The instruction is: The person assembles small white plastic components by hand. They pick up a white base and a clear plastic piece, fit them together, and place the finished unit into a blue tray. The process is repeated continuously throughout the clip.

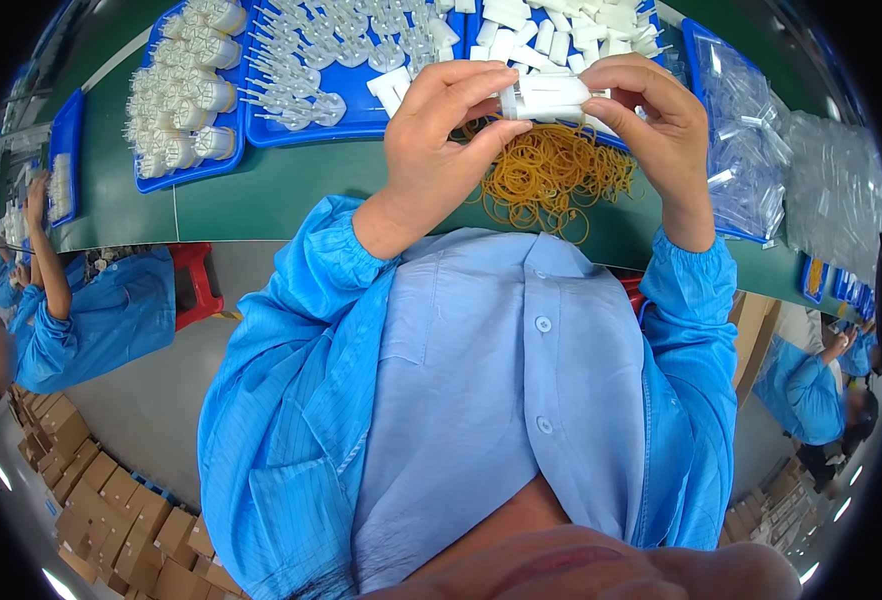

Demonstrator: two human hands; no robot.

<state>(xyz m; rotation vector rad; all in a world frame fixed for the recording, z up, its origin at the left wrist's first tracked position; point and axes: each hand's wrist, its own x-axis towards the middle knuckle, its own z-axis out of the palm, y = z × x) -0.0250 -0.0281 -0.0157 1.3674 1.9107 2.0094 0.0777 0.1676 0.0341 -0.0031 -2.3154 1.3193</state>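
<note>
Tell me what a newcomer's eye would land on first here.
Likely the tangled heap of amber rubber bands on the green tabletop. Just above it in the picture, the left hand and right hand hold a white plastic part. Beyond them, blue trays of pale plastic pieces stand in a row.

There they were: one bare left hand (pixel 443 145), one bare right hand (pixel 658 120) and one white cylindrical plastic assembly (pixel 553 93)! Four large blue rectangular plastic trays (pixel 359 100) lay nearby, plus one tangled heap of thin amber bands (pixel 551 175)
</note>
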